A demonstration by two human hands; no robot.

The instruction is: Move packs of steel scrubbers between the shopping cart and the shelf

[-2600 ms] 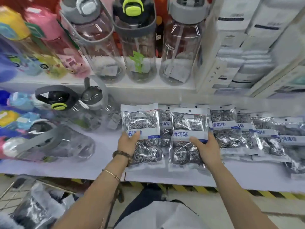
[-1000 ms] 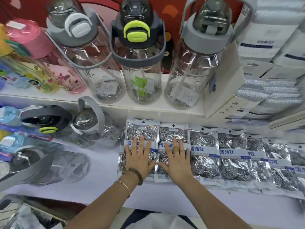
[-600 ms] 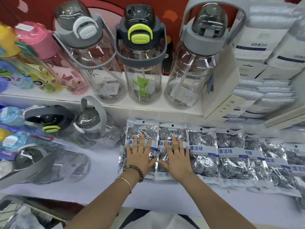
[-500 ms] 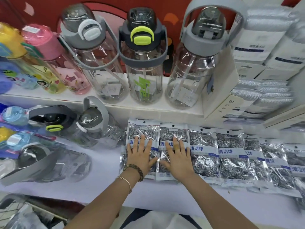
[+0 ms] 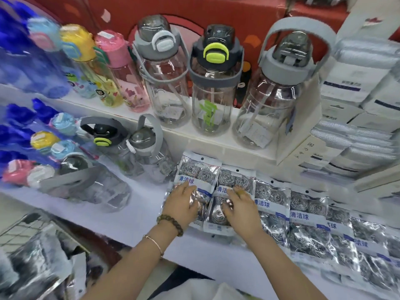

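Several clear packs of steel scrubbers with blue-and-white labels lie in an overlapping row (image 5: 303, 213) on the white lower shelf (image 5: 147, 215). My left hand (image 5: 181, 204) lies on top of the leftmost pack (image 5: 194, 172), fingers bent and blurred. My right hand (image 5: 240, 208) lies on the second pack (image 5: 234, 180) beside it, fingers slightly curled. Neither hand has a pack lifted. At the bottom left, the wire shopping cart (image 5: 26, 226) holds more shiny scrubber packs (image 5: 36, 263).
Large clear water bottles (image 5: 212, 83) stand on the upper shelf behind the packs; more bottles (image 5: 140, 152) lie to the left on the lower shelf. White boxes (image 5: 357, 83) are stacked at the right. Coloured bottles (image 5: 82, 61) fill the far left.
My view has swung left and down, bringing the cart into sight. Both hands have slid a little toward me on the two leftmost packs, and their spread fingers have curled.
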